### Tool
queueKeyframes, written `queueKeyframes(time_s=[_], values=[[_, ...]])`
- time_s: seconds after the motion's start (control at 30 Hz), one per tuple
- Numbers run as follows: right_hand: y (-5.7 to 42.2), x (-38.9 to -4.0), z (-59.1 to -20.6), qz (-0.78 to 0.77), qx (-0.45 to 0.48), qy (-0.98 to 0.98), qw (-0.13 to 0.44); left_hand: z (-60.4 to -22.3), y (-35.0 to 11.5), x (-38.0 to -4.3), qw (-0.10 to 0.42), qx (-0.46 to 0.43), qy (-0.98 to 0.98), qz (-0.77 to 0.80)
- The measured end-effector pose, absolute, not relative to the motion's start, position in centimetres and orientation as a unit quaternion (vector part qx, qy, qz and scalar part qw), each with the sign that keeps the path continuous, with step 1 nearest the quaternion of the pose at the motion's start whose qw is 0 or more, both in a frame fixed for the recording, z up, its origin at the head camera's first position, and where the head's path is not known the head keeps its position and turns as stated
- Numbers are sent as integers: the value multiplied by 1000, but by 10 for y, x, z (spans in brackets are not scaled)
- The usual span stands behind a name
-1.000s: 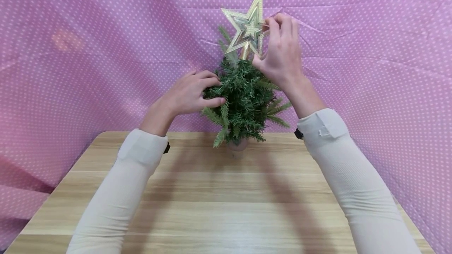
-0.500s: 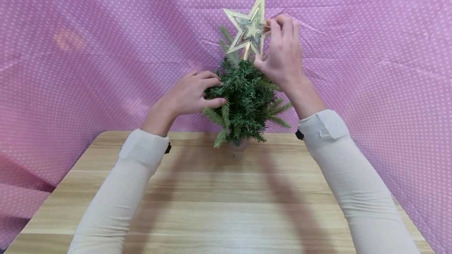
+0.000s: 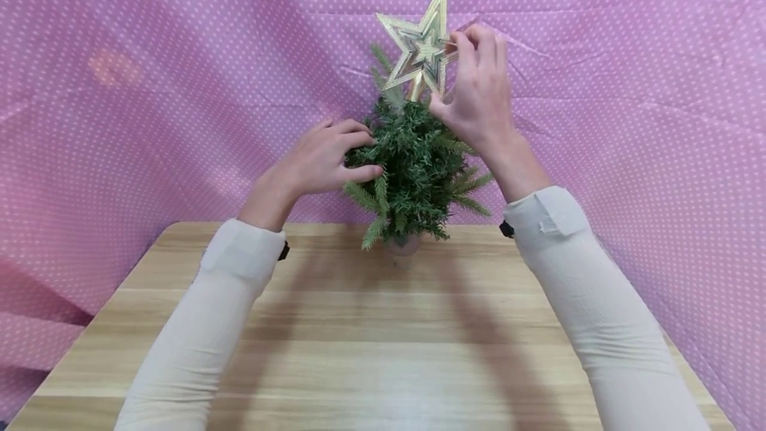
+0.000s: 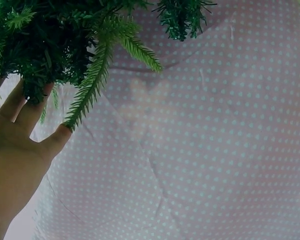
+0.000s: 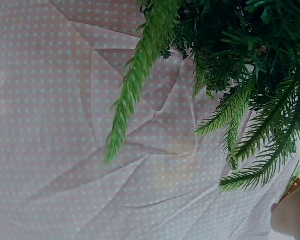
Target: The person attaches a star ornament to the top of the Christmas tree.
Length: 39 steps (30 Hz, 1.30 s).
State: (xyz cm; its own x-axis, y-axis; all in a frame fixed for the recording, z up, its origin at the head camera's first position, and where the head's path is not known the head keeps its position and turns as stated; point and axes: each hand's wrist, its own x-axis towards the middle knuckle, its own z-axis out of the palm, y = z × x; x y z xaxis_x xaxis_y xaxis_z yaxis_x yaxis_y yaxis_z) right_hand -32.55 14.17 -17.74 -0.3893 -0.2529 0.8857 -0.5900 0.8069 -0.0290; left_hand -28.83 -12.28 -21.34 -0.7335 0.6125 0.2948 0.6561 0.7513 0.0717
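A small green artificial Christmas tree [image 3: 413,171] stands at the back of the table in the head view. A gold star tree topper [image 3: 426,52] tops it, tilted slightly, its gold stem [image 3: 416,87] reaching into the upper branches. My right hand [image 3: 481,85] holds the star by its right-hand points, bent fingers above and thumb below. My left hand [image 3: 323,158] holds the tree's left side, with foliage between thumb and fingers. In the left wrist view, the thumb [image 4: 57,140] touches a light green sprig [image 4: 92,85]; foliage partly hides the fingers. The right wrist view catches only part of the right hand [image 5: 292,215].
The tree's pale round base [image 3: 403,245] sits near the far edge of the wooden table [image 3: 383,324]. A pink polka-dot cloth [image 3: 209,85] hangs behind and along both sides. Light green sprigs [image 3: 473,185] stick out on the tree's right.
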Motion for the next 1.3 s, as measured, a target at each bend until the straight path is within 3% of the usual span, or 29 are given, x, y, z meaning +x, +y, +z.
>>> queueKeyframes(time_s=[1.3], values=[[149, -323, -183, 166, 273, -806, 499, -198, -127, -292, 114, -365, -906, -179]])
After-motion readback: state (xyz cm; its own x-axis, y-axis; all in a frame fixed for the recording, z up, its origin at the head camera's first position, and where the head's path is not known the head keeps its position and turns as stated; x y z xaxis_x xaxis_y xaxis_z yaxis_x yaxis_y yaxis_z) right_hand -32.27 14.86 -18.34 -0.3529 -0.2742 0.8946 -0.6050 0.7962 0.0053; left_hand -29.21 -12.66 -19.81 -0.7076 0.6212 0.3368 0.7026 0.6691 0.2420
